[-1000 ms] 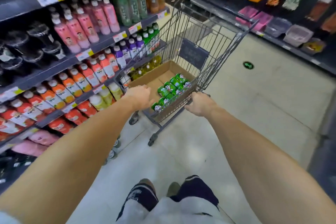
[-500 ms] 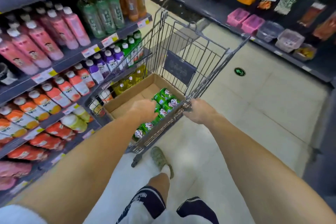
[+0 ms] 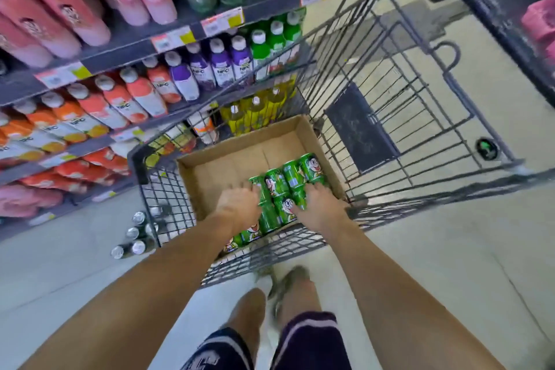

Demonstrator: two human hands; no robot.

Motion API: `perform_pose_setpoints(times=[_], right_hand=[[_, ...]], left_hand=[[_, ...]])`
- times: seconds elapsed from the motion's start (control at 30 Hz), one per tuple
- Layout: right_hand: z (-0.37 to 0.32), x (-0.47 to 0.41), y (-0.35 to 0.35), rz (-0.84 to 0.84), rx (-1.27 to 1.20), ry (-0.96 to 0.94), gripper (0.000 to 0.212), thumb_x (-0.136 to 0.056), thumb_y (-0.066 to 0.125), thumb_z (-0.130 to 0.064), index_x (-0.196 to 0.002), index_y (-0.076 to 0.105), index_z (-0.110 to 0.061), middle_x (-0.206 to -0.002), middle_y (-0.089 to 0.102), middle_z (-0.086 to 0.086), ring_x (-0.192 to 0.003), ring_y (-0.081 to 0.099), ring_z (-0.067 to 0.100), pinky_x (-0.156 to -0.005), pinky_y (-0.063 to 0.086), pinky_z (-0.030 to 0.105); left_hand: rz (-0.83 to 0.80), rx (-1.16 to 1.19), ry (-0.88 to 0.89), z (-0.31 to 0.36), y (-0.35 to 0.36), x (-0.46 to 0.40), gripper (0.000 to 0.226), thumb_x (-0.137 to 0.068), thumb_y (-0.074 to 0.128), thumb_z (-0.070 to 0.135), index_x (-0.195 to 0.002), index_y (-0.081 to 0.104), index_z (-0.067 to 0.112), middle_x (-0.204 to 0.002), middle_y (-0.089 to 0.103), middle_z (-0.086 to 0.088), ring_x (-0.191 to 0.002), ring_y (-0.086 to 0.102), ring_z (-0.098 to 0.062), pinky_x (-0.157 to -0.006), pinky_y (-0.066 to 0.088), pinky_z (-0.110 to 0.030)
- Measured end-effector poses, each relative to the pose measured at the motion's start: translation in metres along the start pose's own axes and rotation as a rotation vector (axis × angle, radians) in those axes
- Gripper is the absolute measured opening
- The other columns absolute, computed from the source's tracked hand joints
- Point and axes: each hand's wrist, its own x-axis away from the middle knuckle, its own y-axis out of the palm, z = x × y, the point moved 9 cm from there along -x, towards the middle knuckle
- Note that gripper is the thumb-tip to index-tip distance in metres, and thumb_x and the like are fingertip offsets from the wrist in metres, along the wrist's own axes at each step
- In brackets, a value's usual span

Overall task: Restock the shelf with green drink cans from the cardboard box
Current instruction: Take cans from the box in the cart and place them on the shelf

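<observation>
Hands off cart handle since half second ago, we're down in cardboard box (image 3: pixel 228 156) now. Left hand (image 3: pixel 238 201) and right hand (image 3: pixel 319 204) flank green cans (image 3: pixel 282 189), fingers curling onto outer ones. Cans lie flat, long axes pointing away, near right corner.

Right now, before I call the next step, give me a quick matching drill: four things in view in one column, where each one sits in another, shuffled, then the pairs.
Things:
1. green cans
2. cardboard box
3. purple bottles
4. dark cans with silver tops

Places:
A. on the floor, left of the cart
B. inside the cardboard box, under both hands
C. in the cart's wire basket
D. on the middle shelf, beside the green bottles

Pairs: 1-B, 2-C, 3-D, 4-A. The left hand and right hand both rest on the green cans.
</observation>
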Motion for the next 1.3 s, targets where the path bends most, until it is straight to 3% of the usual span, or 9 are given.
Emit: perform_pose_setpoints(times=[0.2,0.33,0.47,0.7,0.77,0.9,1.0,1.13,1.3], right_hand=[[0.021,-0.107,0.067,-0.217,0.043,0.013,0.062,-0.089,0.07,-0.032,-0.138,0.042,-0.006,-0.134,0.049,0.014,-0.125,0.049,0.031,-0.102,0.043,0.037],[0.007,-0.172,0.1,-0.232,-0.072,-0.013,0.057,-0.085,0.074,-0.031,-0.129,0.053,-0.003,-0.129,0.057,0.02,-0.121,0.055,0.033,-0.098,0.047,0.039],[-0.002,-0.212,0.109,-0.192,-0.091,0.0,0.051,-0.086,0.073,-0.03,-0.122,0.058,0.002,-0.122,0.062,0.024,-0.115,0.059,0.035,-0.089,0.047,0.035],[-0.017,-0.227,0.125,-0.117,-0.007,-0.073,0.054,-0.086,0.073,-0.038,-0.115,0.056,0.004,-0.115,0.063,0.025,-0.11,0.06,0.038,-0.083,0.048,0.038],[-0.02,-0.232,0.136,-0.153,0.002,-0.062,0.065,-0.084,0.074,-0.041,-0.123,0.05,0.005,-0.119,0.061,0.025,-0.112,0.06,0.038,-0.083,0.047,0.038],[-0.017,-0.243,0.152,-0.205,0.034,-0.023,0.086,-0.081,0.078,-0.038,-0.138,0.034,0.009,-0.127,0.057,0.026,-0.117,0.057,0.04,-0.087,0.047,0.04],[-0.016,-0.25,0.151,-0.234,0.027,0.0,0.076,-0.076,0.082,-0.033,-0.13,0.044,0.006,-0.123,0.059,0.024,-0.114,0.059,0.039,-0.084,0.048,0.038],[-0.014,-0.246,0.139,-0.269,-0.068,0.033,0.053,-0.069,0.087,-0.03,-0.105,0.06,-0.003,-0.105,0.066,0.017,-0.094,0.063,0.031,-0.072,0.046,0.03],[-0.034,-0.217,0.098,-0.291,-0.16,-0.054,0.063,-0.069,0.089,-0.029,-0.116,0.051,-0.011,-0.099,0.055,0.005,-0.099,0.057,0.027,-0.077,0.042,0.03]], left_hand=[[-0.102,0.179,-0.116,0.0,0.063,-0.083,0.053,-0.097,0.045,0.039,-0.139,0.035,0.008,-0.137,0.044,-0.013,-0.124,0.048,-0.031,-0.095,0.048,-0.044],[-0.106,0.228,-0.193,-0.012,0.088,-0.127,0.047,-0.099,0.046,0.032,-0.137,0.037,0.004,-0.132,0.049,-0.015,-0.117,0.055,-0.033,-0.084,0.048,-0.041],[-0.09,0.332,-0.287,-0.03,0.106,-0.152,0.051,-0.101,0.044,0.042,-0.134,0.041,0.003,-0.129,0.055,-0.015,-0.116,0.057,-0.034,-0.089,0.047,-0.041],[0.022,0.889,-0.647,-0.046,0.148,-0.158,0.068,-0.094,0.055,0.049,-0.137,0.034,0.001,-0.137,0.043,-0.018,-0.127,0.044,-0.033,-0.101,0.034,-0.037],[0.039,1.002,-0.737,-0.048,0.161,-0.157,0.073,-0.089,0.058,0.055,-0.136,0.036,0.005,-0.134,0.045,-0.016,-0.124,0.047,-0.034,-0.102,0.038,-0.041],[0.037,1.087,-0.835,-0.055,0.172,-0.162,0.08,-0.079,0.07,0.057,-0.135,0.041,0.007,-0.13,0.05,-0.013,-0.121,0.051,-0.031,-0.1,0.044,-0.042],[0.015,1.145,-0.862,-0.059,0.175,-0.166,0.082,-0.074,0.08,0.046,-0.134,0.042,0.005,-0.13,0.047,-0.013,-0.12,0.051,-0.029,-0.1,0.044,-0.036],[0.127,1.126,-0.881,-0.062,0.156,-0.15,0.075,-0.072,0.081,0.044,-0.127,0.046,0.006,-0.126,0.05,-0.012,-0.117,0.053,-0.03,-0.097,0.043,-0.036],[0.273,1.203,-0.898,-0.065,0.128,-0.102,0.073,-0.069,0.081,0.047,-0.12,0.045,0.01,-0.118,0.053,-0.009,-0.112,0.055,-0.031,-0.095,0.046,-0.042]])
